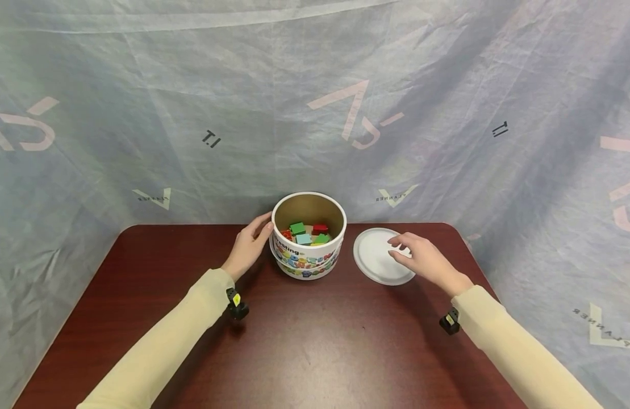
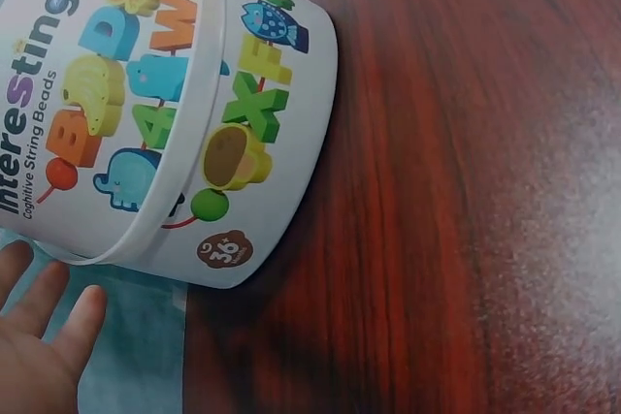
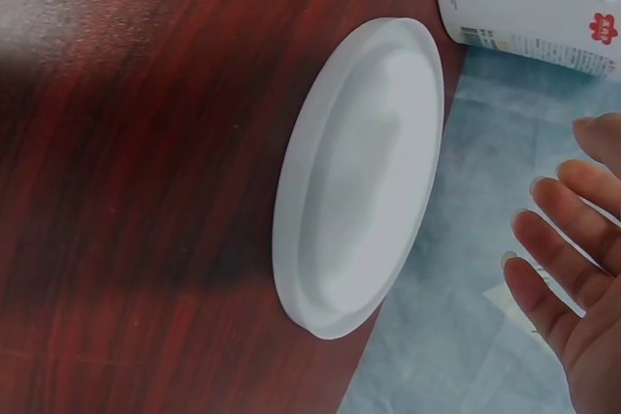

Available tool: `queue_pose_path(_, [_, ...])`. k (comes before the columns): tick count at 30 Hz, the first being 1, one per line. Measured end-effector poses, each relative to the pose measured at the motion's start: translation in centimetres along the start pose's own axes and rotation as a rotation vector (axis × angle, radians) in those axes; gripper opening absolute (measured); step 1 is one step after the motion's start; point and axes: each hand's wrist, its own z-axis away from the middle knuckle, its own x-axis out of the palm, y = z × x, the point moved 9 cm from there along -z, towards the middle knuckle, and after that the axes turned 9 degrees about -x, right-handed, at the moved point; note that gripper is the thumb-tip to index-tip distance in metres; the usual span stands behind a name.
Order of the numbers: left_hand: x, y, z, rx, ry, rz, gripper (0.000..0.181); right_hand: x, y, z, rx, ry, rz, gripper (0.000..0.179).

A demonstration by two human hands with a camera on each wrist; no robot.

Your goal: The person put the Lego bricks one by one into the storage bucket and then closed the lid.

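A round white bucket (image 1: 308, 260) printed with colourful letters and animals stands uncovered near the back of the table. Inside it lie several blocks, among them a green block (image 1: 297, 228), a red block (image 1: 320, 229) and a light blue block (image 1: 303, 239). My left hand (image 1: 247, 250) is at the bucket's left side near the rim, its fingers loosely extended. The white handle (image 2: 190, 133) hangs down across the front. To the right a white lid (image 1: 376, 255) lies flat. Over its right part hovers my right hand (image 1: 422, 258), holding nothing, fingers relaxed and apart from the lid.
The dark red wooden table (image 1: 304, 341) has rounded back corners. A grey printed cloth (image 1: 274, 113) hangs behind it and along both sides, close to the bucket's back.
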Motion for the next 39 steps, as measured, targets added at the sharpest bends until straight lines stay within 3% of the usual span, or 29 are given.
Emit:
queue_pose_path(8, [0.0, -0.1, 0.5, -0.002, -0.021, -0.013, 0.052, 0.2, 0.6, 0.7, -0.007, 0.025, 0.006, 0.020])
queue_pose_path(20, [0.0, 0.1, 1.4, -0.001, -0.013, 0.061, 0.047, 0.5, 1.4, 1.9, -0.002, 0.038, 0.005, 0.023])
queue_pose_path(28, [-0.7, 3.5, 4.1, 0.002, 0.007, 0.057, 0.041, 0.4, 1.6, 2.6, 0.014, 0.048, 0.005, 0.025])
queue_pose_path(35, [-1.1, 3.9, 6.0, -0.003, 0.074, 0.035, 0.026, 0.8, 2.6, 3.3, 0.049, 0.033, 0.001, 0.027])
queue_pose_path(39, [-0.7, 3.9, 7.0, 0.009, 0.080, 0.031, 0.021, 0.9, 3.1, 3.8, 0.057, 0.049, 0.006, 0.025])
